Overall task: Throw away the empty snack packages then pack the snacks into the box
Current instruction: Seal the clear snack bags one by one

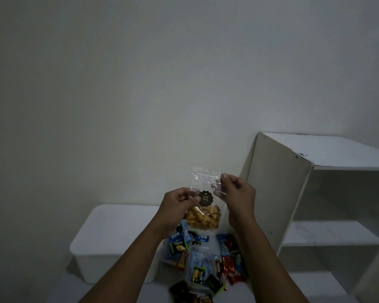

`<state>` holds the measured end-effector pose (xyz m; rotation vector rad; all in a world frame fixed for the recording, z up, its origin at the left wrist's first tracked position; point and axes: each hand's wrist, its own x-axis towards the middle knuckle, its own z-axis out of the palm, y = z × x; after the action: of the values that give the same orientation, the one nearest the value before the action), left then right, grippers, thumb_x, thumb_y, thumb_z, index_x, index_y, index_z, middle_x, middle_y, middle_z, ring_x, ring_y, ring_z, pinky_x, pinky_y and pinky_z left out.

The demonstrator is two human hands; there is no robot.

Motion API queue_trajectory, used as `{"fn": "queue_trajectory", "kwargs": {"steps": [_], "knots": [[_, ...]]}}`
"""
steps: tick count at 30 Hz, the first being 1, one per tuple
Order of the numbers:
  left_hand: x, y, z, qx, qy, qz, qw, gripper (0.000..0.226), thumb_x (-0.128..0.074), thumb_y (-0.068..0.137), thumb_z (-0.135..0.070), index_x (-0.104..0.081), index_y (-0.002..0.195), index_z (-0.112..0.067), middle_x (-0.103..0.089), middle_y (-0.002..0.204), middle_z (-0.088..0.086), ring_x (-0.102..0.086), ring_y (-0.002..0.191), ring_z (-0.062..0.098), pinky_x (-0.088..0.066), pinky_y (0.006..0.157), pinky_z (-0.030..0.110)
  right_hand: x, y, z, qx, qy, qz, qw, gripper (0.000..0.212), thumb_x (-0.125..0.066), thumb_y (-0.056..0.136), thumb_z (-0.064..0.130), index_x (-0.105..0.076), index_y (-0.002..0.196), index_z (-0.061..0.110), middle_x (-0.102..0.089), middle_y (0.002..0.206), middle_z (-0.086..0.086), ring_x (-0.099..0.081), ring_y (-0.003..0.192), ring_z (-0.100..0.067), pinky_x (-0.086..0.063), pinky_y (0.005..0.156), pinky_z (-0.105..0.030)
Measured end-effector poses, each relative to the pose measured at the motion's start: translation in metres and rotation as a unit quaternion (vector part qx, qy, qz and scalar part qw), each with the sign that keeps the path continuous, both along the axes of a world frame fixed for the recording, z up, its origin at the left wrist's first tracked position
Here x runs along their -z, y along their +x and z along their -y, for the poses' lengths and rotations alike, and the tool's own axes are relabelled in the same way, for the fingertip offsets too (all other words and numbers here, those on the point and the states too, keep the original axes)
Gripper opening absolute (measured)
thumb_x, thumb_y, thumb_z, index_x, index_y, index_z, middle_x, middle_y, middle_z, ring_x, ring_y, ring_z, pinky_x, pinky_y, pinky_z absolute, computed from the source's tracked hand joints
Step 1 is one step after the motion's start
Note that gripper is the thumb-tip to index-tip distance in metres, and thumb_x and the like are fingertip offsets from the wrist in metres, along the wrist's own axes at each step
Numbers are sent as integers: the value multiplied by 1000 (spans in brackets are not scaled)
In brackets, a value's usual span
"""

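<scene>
With left hand [179, 202] and right hand [239, 193], pinching clear plastic zip bag of golden snack pieces [204, 217] mid-frame, above heap of coloured wrapped snacks [208, 263]. Might spill if tugged open, or get binned though part-full. Below, dim white surface [155, 291]; lower left, white plastic box [118, 228]; right, white shelf unit [278, 193]; behind, bare grey wall [140, 84].

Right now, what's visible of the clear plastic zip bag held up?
Clear plastic zip bag, upright in mid-air above the pile of wrapped snacks. Black scalloped sticker at mid-height; golden-brown snack pieces fill the lower part, top empty. Left hand pinches its left edge, right hand its upper right edge.
</scene>
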<state>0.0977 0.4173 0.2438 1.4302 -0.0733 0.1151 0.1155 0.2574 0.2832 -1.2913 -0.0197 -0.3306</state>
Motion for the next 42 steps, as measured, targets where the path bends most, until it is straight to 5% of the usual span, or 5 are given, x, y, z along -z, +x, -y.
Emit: {"fn": "queue_trajectory", "kwargs": {"steps": [13, 20, 29, 39, 42], "knots": [[99, -7, 80, -94, -57, -136, 985, 14, -74, 85, -12, -70, 97, -8, -76, 94, 11, -71, 94, 31, -57, 88, 50, 137, -21, 82, -95, -186, -151, 966, 46, -86, 76, 21, -65, 113, 4, -71, 99, -22, -73, 84, -29, -62, 65, -39], [176, -41, 143, -67, 36, -262, 962, 41, -85, 73, -10, -60, 104, -17, -69, 99, 10, -70, 92, 25, -62, 73, 44, 214, -39, 160, -132, -193, -254, 938, 26, -81, 81, 18, -69, 104, 15, -74, 93, -13, -73, 83, -29, -60, 68, -53], [293, -100, 210, -44, 240, -334, 910, 34, -84, 55, -41, -67, 81, -28, -69, 81, -6, -65, 73, 3, -51, 82, 22, 341, -77, 227, -199, -325, -381, 842, 68, -74, 73, 19, -55, 138, 13, -75, 85, -8, -74, 78, -24, -62, 75, -48], [314, -99, 247, 41, 429, -280, 858, 31, -65, 86, -9, -65, 117, -9, -62, 116, 6, -60, 109, 24, -45, 93, 25, 364, -87, 246, -236, -424, -302, 821, 28, -73, 78, 6, -63, 95, 27, -65, 76, 14, -62, 70, 7, -46, 62, -7], [324, -99, 252, 72, 421, -248, 869, 22, -63, 86, -6, -57, 71, -21, -57, 76, -1, -57, 71, 18, -57, 82, 44, 366, -87, 243, -257, -427, -284, 819, 35, -73, 76, 0, -60, 67, 31, -62, 61, 10, -59, 58, 3, -44, 56, -12]]}}
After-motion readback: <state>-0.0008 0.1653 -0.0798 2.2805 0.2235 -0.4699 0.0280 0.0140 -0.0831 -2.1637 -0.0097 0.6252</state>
